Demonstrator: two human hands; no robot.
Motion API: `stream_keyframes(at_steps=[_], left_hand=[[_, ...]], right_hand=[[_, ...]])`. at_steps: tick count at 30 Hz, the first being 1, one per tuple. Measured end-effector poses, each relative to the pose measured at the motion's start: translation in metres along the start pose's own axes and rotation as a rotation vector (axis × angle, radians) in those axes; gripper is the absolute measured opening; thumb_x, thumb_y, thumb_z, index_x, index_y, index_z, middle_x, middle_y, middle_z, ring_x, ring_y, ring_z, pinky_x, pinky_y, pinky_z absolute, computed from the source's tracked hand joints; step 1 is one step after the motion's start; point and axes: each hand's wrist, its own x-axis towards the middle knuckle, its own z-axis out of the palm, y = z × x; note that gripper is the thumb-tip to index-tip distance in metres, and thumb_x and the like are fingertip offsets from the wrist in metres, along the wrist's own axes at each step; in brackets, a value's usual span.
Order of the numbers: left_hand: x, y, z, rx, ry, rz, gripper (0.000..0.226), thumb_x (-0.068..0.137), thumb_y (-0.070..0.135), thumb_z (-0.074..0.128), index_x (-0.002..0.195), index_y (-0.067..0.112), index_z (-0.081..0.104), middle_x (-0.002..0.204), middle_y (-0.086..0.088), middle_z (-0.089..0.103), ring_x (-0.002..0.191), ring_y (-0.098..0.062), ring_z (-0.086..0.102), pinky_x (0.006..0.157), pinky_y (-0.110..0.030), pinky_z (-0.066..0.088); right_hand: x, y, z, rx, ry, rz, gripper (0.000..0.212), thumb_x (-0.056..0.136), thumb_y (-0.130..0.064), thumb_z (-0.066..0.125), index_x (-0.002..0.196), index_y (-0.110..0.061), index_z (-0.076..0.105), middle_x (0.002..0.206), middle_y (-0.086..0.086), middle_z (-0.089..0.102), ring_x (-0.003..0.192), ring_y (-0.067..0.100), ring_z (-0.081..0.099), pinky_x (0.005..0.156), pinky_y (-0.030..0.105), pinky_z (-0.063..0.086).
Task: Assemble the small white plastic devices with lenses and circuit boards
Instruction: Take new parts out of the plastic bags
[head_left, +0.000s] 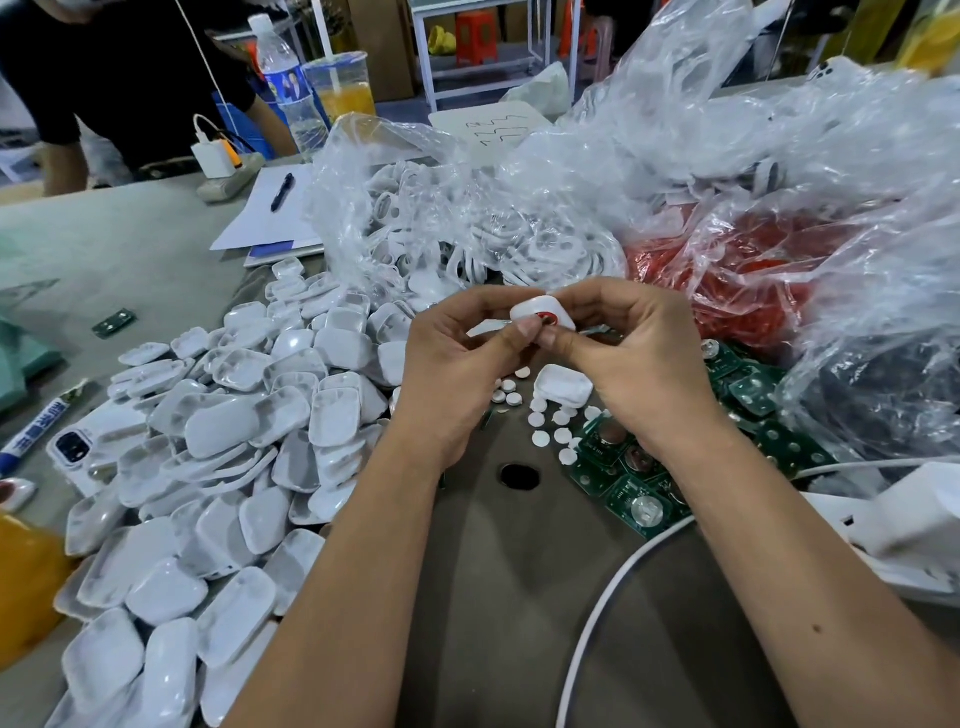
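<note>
Both hands meet above the middle of the grey-brown table (483, 571), clamped together on one small white plastic shell with a red round centre (543, 312); the left hand (457, 364) pinches its near edge with thumb and curled fingers, and the right hand (639, 364) curls round its far and right side, thumb pressed beside the red part; the shell is held clear of the table. Just below the hands lies an open white plastic casing half (563, 383), among scattered small white round discs (541, 439); green square circuit boards (639, 506) lie under and beside the right wrist, towards the table's right edge. A large heap of white rounded plastic covers (234, 467) fills the left side, running to the near left corner. Behind the hands, clear crumpled plastic bags (675, 156) hold white ring-shaped parts (467, 228) and red parts (727, 260); a white cable (602, 597) curves across the near right.
</note>
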Motion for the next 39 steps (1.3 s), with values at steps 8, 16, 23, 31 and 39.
stream_keyframes(at_steps=[8,16,23,31,39], left_hand=[[-0.001,-0.002,0.005,0.066,0.056,0.030,0.014,0.091,-0.001,0.072,0.105,-0.002,0.075,0.097,-0.026,0.074,0.090,-0.046,0.073,0.085,-0.060,0.060],[0.001,-0.004,0.005,0.131,0.132,-0.060,0.006,0.093,0.005,0.073,0.094,0.003,0.078,0.081,-0.017,0.075,0.067,-0.032,0.074,0.063,-0.040,0.063],[0.003,-0.001,0.002,0.095,0.156,-0.174,0.022,0.102,0.014,0.062,0.092,0.003,0.078,0.076,-0.014,0.076,0.053,-0.021,0.070,0.053,-0.031,0.061],[0.002,0.004,0.000,0.064,0.099,-0.207,0.028,0.105,0.016,0.056,0.095,0.007,0.080,0.085,-0.017,0.077,0.068,-0.025,0.072,0.059,-0.030,0.060],[0.000,0.008,-0.001,0.081,0.068,-0.191,0.008,0.096,0.001,0.067,0.100,-0.003,0.073,0.082,-0.014,0.077,0.066,-0.023,0.075,0.062,-0.030,0.062]], right_hand=[[-0.002,-0.002,0.000,-0.017,0.016,0.031,0.017,0.079,-0.009,0.090,0.091,-0.015,0.081,0.080,0.001,0.078,0.076,0.026,0.076,0.076,0.048,0.064],[-0.002,0.002,0.001,0.086,-0.080,0.192,0.013,0.088,-0.010,0.082,0.094,-0.022,0.082,0.086,0.002,0.081,0.082,0.017,0.078,0.075,0.030,0.061],[-0.001,0.000,0.001,0.164,-0.118,0.331,0.014,0.095,-0.009,0.074,0.092,-0.020,0.083,0.089,0.007,0.081,0.076,0.013,0.071,0.073,0.029,0.059],[0.000,0.000,0.000,0.146,-0.073,0.347,0.016,0.095,-0.012,0.075,0.089,-0.023,0.084,0.078,0.000,0.078,0.062,0.005,0.059,0.074,0.039,0.054],[-0.002,-0.004,0.002,0.111,-0.036,0.287,0.018,0.096,-0.009,0.072,0.095,-0.023,0.083,0.091,0.004,0.081,0.087,0.021,0.078,0.086,0.048,0.063]])
